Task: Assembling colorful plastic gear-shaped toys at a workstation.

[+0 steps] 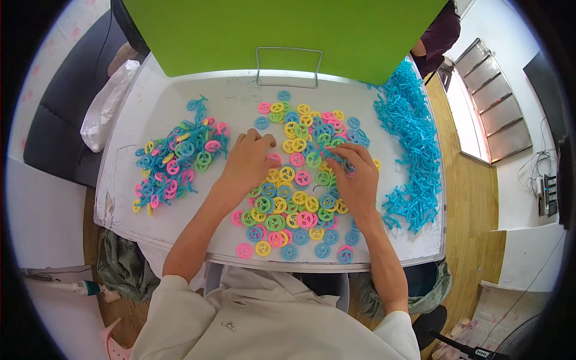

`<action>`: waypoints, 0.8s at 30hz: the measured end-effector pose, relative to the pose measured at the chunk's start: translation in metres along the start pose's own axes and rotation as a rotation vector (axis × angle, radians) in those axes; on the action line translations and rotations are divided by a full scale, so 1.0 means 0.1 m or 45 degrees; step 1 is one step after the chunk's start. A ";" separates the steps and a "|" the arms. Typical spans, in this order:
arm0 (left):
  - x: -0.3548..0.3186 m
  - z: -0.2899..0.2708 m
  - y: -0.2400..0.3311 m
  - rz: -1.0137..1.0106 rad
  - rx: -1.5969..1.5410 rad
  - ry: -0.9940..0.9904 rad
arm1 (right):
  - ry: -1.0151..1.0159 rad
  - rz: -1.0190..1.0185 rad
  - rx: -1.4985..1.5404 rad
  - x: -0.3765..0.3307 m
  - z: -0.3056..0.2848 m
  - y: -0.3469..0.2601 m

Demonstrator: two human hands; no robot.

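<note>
Spread over the middle of the white table are many small spoked plastic wheels [276, 223] in pink, yellow, green and blue. My left hand [247, 161] is at the left edge of this spread, its fingers curled around a pink wheel [273, 160] at the fingertips. On the other side, my right hand [358, 174] is closed on blue branched plastic pieces [329, 153], held over the wheels; its palm hides how many there are. To the left lies a heap of blue pieces with coloured wheels on them [174, 157].
A long pile of loose blue plastic pieces [414, 144] runs along the table's right side. Across the far edge stands a green panel [276, 30], with a wire stand [289, 85] before it. Another person's arm [419, 49] shows at the far right. A white plastic bag [107, 111] is beyond the left edge.
</note>
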State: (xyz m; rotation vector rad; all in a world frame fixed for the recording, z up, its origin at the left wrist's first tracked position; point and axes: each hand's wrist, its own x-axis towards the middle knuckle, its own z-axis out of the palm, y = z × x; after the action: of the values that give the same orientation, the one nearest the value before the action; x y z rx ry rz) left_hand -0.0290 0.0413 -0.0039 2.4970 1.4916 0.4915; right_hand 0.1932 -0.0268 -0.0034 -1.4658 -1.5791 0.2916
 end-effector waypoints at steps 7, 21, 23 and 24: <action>0.07 -0.13 0.18 -0.040 -0.471 -0.097 | 0.106 0.143 0.372 -0.01 -0.04 -0.05; -0.01 0.08 0.51 -0.203 -1.498 -0.209 | -0.220 0.361 0.699 -0.04 -0.07 -0.18; -0.03 0.07 0.54 -0.172 -1.342 -0.167 | -0.266 0.427 0.696 -0.03 -0.08 -0.08; -0.04 0.08 0.55 -0.172 -1.342 -0.167 | -0.313 0.492 0.692 -0.02 -0.09 -0.03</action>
State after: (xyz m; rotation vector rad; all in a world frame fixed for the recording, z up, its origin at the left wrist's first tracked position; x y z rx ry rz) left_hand 0.0171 0.0119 0.0063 1.5508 0.9430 0.7975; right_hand 0.1976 -0.0332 0.0032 -1.3163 -1.2463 1.0718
